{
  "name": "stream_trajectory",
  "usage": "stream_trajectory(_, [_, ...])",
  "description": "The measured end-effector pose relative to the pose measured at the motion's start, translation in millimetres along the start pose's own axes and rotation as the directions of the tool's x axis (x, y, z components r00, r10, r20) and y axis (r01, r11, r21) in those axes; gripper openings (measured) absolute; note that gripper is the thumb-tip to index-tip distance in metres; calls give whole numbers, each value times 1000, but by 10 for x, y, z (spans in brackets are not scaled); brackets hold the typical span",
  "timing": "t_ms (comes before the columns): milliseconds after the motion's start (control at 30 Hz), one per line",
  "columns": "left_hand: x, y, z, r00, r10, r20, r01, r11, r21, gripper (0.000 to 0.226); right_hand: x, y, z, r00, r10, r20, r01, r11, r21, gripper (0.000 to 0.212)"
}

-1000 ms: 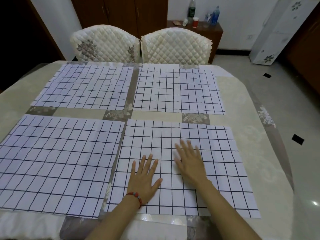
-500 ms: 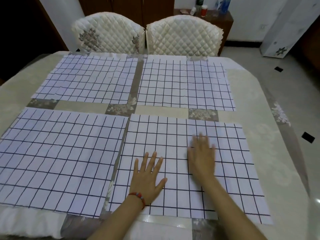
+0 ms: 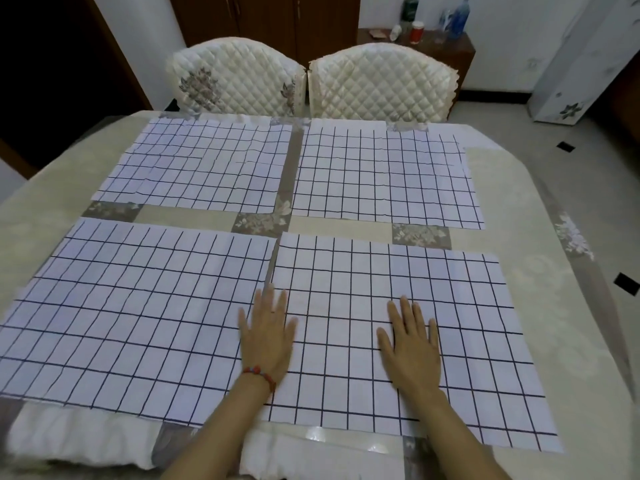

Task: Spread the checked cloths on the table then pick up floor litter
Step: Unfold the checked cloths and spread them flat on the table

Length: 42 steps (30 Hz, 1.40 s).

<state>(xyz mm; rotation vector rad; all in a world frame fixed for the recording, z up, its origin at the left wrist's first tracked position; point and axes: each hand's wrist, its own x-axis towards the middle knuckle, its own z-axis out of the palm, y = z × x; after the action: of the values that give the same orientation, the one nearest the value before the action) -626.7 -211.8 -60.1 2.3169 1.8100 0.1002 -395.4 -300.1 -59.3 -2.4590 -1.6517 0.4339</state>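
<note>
White checked cloths with dark grid lines covered most of the counter [image 3: 540, 216], which wore a pale beige covering with grey floral bands. Only the head view was given, looking forward and down. Four cloths lay flat in two rows: the far left cloth [image 3: 201, 168] and the far right cloth [image 3: 384, 171] sat side by side near the far edge, apart from each other with a grey band showing between them. The near left cloth [image 3: 131, 313] and the near right cloth [image 3: 398, 327] lay closer to the person, their inner edges almost touching.

Both hands rested palm down on the near right cloth, fingers straight and spread, gripping nothing. The left hand [image 3: 268, 336] lay at that cloth's left edge, its fingertips reaching the seam beside the near left cloth, and a red beaded bracelet [image 3: 259, 372] circled its wrist. The right hand [image 3: 410, 344] lay flat nearer the cloth's middle, well apart from the left.

Beyond the counter stood two quilted cream chairs [image 3: 239, 77], backs side by side. Behind them a brown side cabinet [image 3: 450, 53] carried bottles and a red cup [image 3: 418, 31]. Pale tiled floor [image 3: 588, 161] with small dark insets showed at the right.
</note>
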Motion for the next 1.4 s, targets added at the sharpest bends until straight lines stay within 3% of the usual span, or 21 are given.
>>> stream_trajectory(67, [118, -300, -82, 991, -130, -5, 130, 991, -34, 55, 1, -8, -2, 1000, -1, -3, 1, 1000, 2, 56])
stream_trajectory(167, [231, -645, -109, 977, -203, 69, 206, 978, -41, 52, -5, -18, -7, 1000, 3, -7, -3, 1000, 4, 56])
stream_trajectory(300, [327, -773, -75, 973, -198, 119, 203, 979, -33, 54, 8, -18, 3, 1000, 9, -9, -9, 1000, -1, 56])
stream_trajectory(767, [347, -642, -79, 978, -204, 53, 206, 977, -44, 55, 5, -15, 14, 1000, 7, -7, -7, 1000, -27, 56])
stream_trajectory(833, [293, -403, -96, 993, -115, -7, 114, 993, -40, 55, 10, -15, 20, 1000, 8, -8, -8, 1000, -21, 56])
stream_trajectory(900, [220, -56, -71, 997, 77, -25, -77, 997, -4, 55, 14, -11, 26, 1000, 7, -8, -7, 1000, -19, 56])
stream_trajectory(1000, [69, 447, 90, 939, 334, 85, -335, 942, -1, 56, 17, -5, 35, 1000, 8, -13, -8, 1000, -29, 56])
stream_trajectory(1067, [17, 566, 214, 897, 412, 159, -415, 910, -17, 56, 19, -3, 40, 1000, 6, -15, -6, 999, -35, 57])
stream_trajectory(1167, [116, 442, 271, 939, 311, 147, -312, 950, -18, 54, 22, 5, 41, 1000, 1, -13, -1, 999, -34, 56])
stream_trajectory(1300, [332, 385, 167, 990, -29, 139, 28, 1000, 8, 63, 17, 9, 48, 1000, -7, -25, 6, 999, -33, 57])
stream_trajectory(1333, [360, 463, 131, 991, -55, 121, 55, 998, 2, 66, 17, 8, 50, 1000, -7, -28, 6, 999, -32, 56])
stream_trajectory(1400, [346, 709, 92, 994, 76, 85, -75, 997, -8, 65, 20, 11, 57, 999, -6, -35, 5, 999, -35, 56])
